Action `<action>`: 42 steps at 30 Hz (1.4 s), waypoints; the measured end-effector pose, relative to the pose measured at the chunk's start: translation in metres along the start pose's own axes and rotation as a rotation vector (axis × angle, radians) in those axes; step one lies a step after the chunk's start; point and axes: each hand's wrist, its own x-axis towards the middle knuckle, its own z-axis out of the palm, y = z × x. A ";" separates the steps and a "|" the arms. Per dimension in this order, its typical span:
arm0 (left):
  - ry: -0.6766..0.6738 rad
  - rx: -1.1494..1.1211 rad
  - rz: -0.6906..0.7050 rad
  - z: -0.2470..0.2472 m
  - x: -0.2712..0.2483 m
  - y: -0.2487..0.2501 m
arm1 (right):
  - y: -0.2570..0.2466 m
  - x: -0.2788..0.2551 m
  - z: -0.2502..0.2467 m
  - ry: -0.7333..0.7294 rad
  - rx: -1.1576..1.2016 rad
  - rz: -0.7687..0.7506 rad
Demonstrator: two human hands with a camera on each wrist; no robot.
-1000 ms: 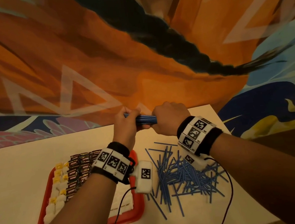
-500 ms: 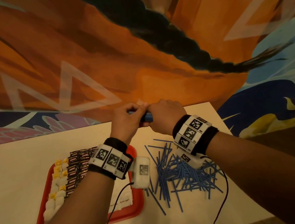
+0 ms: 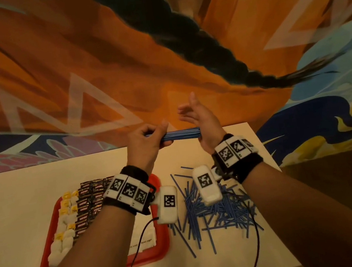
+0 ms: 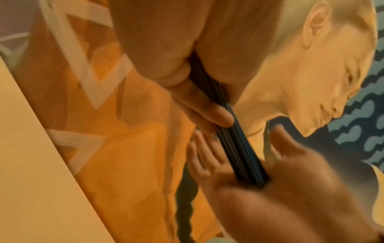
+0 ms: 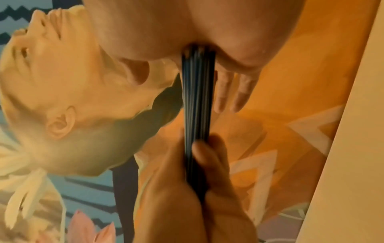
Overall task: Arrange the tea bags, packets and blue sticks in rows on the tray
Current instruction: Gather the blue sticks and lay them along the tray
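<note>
Left hand fingers are curled round a bundle of blue sticks, held level above the table – the flat, straight-fingered right hand is pressed against its far end. More sticks lie scattered beside the red tray.

One red tray, two hands, and too many blue sticks to count.

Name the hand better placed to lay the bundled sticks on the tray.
Left. The left hand already grips the stick bundle and is nearer the red tray; the right hand only presses its end, fingers straight.
</note>
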 end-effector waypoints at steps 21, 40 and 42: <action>0.147 0.402 0.131 -0.014 -0.005 -0.011 | 0.016 -0.011 0.007 -0.555 -1.152 0.055; 0.177 0.094 -0.113 -0.022 -0.010 -0.039 | 0.053 0.002 0.041 -0.097 -0.059 -0.069; 0.166 0.125 -0.102 -0.025 -0.013 -0.044 | 0.053 0.006 0.041 -0.136 -0.073 -0.059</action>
